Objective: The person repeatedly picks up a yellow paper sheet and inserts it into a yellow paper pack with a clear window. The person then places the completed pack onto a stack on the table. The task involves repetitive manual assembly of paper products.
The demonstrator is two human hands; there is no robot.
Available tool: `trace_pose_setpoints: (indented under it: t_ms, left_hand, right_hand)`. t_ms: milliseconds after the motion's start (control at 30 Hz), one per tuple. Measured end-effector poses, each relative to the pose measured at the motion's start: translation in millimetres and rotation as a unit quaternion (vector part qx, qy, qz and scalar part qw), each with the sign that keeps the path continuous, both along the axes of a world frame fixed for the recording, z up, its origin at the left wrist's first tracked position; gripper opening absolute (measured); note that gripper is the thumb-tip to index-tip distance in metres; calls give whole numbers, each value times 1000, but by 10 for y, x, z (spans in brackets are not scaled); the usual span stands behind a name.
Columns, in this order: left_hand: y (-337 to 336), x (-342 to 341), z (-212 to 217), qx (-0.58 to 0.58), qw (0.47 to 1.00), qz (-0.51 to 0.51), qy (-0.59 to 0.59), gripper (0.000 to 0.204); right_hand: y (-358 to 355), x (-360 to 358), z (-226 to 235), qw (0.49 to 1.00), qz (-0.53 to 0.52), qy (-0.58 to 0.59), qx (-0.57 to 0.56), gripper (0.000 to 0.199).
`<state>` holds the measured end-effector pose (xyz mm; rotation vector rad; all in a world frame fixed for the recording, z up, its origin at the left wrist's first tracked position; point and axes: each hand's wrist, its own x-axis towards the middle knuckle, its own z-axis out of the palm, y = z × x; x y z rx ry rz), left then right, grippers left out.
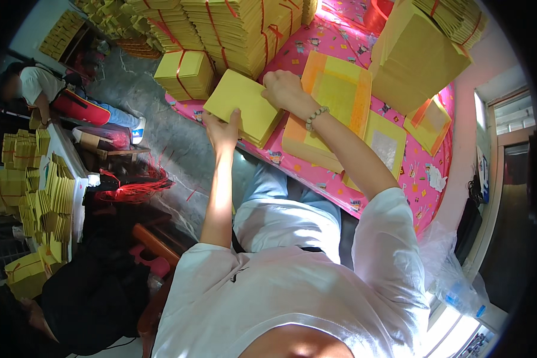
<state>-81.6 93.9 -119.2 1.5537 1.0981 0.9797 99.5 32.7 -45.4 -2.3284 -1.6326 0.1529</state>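
A thick stack of yellow paper sheets (243, 106) is held over the near edge of a table covered with a pink patterned cloth (423, 173). My left hand (222, 129) grips the stack's lower left edge from below. My right hand (285, 89), with a bead bracelet on the wrist, presses on the stack's right end. Just to the right lies a flat pile of yellow sheets with orange borders (331, 110), under my right forearm.
Tall bundles of yellow paper tied with red string (232, 30) crowd the table's far side, and one small tied bundle (185, 74) sits at its left corner. More yellow stacks (414, 56) stand at the right. A seated person (36, 89) and shelves of folded yellow paper (45, 197) are at left.
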Motion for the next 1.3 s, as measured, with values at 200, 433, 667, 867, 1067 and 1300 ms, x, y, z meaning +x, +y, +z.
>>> trace_pose_setpoints:
  t_ms: [200,433,667,867,1067,1300]
  left_hand:
    - [-205,39,367,365,910,-17,196,68]
    - [-2,344,35,401,874,-148,231,53]
    - [-6,404,-35,402,853,-141,302,53]
    - [18,419,-75,409,851,-142,299,53]
    - [47,354,21,403,870,-154,241,53]
    - [53,273,169,396,887,-166,173,46]
  right_hand:
    - [-14,6,-28,1000,-2,-6,3,22]
    - [-131,23,233,999,20,32,19,29]
    - [-969,106,737,976,34,130,171,28]
    - [-1863,88,771,977,-10,171,128,29]
    - [-2316,-97,596,990,24,48,132,33]
    - [-2348,-178,388,976,-4,34,214,23]
